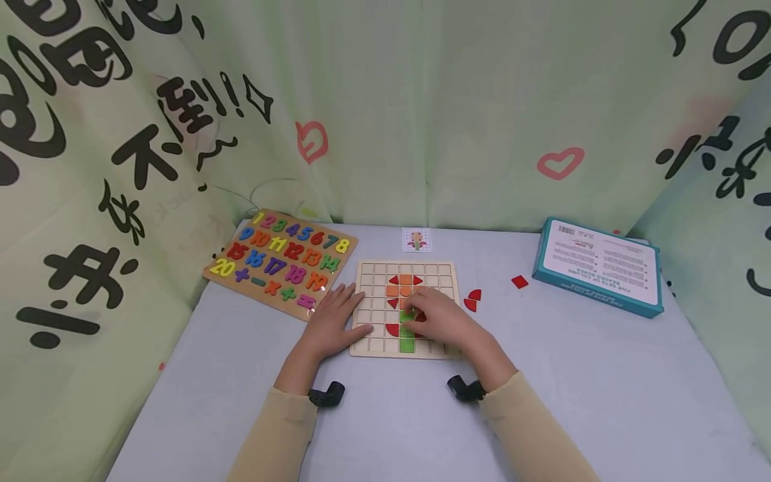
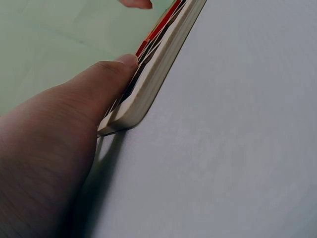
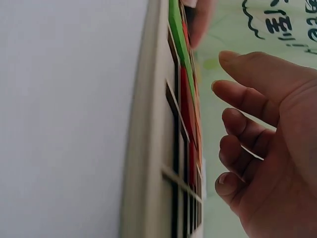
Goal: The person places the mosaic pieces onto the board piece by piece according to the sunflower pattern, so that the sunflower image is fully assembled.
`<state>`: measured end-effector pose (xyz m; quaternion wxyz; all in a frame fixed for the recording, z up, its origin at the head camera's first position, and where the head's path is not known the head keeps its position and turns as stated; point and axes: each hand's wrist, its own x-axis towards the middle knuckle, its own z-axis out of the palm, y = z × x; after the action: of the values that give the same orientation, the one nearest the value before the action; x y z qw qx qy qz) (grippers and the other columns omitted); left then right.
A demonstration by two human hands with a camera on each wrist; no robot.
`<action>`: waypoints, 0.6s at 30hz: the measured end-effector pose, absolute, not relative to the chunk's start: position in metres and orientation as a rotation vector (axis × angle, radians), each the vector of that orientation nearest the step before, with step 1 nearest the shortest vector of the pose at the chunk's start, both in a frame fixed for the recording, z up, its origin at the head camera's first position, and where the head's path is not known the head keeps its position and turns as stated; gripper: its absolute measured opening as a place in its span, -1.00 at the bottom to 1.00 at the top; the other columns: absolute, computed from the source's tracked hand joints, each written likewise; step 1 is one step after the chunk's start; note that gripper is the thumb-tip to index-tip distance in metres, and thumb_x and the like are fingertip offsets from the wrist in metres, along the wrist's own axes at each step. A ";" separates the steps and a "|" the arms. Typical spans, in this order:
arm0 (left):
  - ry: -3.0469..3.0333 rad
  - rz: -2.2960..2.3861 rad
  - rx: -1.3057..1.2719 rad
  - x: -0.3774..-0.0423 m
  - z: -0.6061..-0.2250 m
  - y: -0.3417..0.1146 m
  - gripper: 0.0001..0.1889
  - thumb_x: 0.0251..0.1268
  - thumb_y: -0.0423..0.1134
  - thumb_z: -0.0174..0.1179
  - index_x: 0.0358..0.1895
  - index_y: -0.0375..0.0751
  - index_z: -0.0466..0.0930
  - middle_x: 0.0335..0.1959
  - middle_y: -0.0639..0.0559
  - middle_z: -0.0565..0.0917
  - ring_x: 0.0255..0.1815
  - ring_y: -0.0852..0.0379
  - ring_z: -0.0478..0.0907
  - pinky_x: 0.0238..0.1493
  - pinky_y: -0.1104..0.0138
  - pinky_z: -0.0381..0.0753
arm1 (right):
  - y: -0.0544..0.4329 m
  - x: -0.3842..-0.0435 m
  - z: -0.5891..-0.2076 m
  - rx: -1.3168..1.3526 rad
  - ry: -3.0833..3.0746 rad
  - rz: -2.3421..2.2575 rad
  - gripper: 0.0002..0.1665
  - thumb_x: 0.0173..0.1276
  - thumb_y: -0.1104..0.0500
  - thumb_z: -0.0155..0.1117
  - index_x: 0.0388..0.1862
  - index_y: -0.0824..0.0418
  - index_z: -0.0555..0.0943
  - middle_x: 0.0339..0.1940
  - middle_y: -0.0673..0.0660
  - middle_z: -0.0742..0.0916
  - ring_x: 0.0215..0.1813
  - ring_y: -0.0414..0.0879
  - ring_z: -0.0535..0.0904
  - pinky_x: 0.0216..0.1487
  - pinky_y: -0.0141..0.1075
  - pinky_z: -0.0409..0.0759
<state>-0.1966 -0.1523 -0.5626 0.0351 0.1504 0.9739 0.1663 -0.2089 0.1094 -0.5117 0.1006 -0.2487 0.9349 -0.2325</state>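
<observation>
A wooden grid board [image 1: 442, 274] lies on the table, with orange squares [image 1: 406, 280], green squares [image 1: 407, 345] and red pieces [image 1: 392, 329] in its cells. My left hand [image 1: 331, 320] rests at the board's left edge, fingers extended; in the left wrist view the thumb [image 2: 106, 82] lies on the rim. Over the right middle of the board is my right hand [image 1: 442, 318], covering some cells. The right wrist view shows its fingers [image 3: 247, 99] loosely bent above the pieces, thumb and index a little apart with nothing visible between them.
Red rounded pieces [image 1: 474, 294] and a red square [image 1: 520, 282] lie right of the board. A small pattern card [image 1: 416, 239] is behind it. A number puzzle board [image 1: 274, 264] sits at the left, a teal box [image 1: 599, 264] at the right. Printed curtains [image 1: 421, 120] surround the table.
</observation>
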 end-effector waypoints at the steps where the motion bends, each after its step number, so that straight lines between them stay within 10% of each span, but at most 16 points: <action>1: 2.993 0.510 0.460 -0.197 -0.562 -0.152 -0.13 0.22 0.43 0.06 0.53 0.08 0.22 0.61 0.05 0.13 0.65 -0.03 -0.07 0.63 0.00 -0.09 | 0.114 -0.210 -0.510 -0.703 2.765 -0.705 -0.77 0.27 -0.04 0.41 -0.17 0.00 0.64 -0.23 -0.08 0.59 -0.18 -0.18 0.46 -0.13 -0.30 0.53; 18: 2.995 0.524 0.459 -0.196 -0.562 -0.152 -0.13 0.22 0.43 0.07 0.53 0.07 0.22 0.61 0.04 0.14 0.65 -0.05 -0.06 0.62 -0.01 -0.08 | 0.197 -0.221 -0.514 -0.290 2.791 -0.841 -0.67 0.32 0.01 0.36 0.00 0.08 0.60 -0.14 0.08 0.61 -0.09 -0.03 0.50 -0.11 -0.23 0.61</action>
<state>-0.1956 -0.1524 -0.5615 0.0331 0.1493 0.9735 0.1702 -0.2209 0.1968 -0.5136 0.1058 -0.0983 0.9475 -0.2854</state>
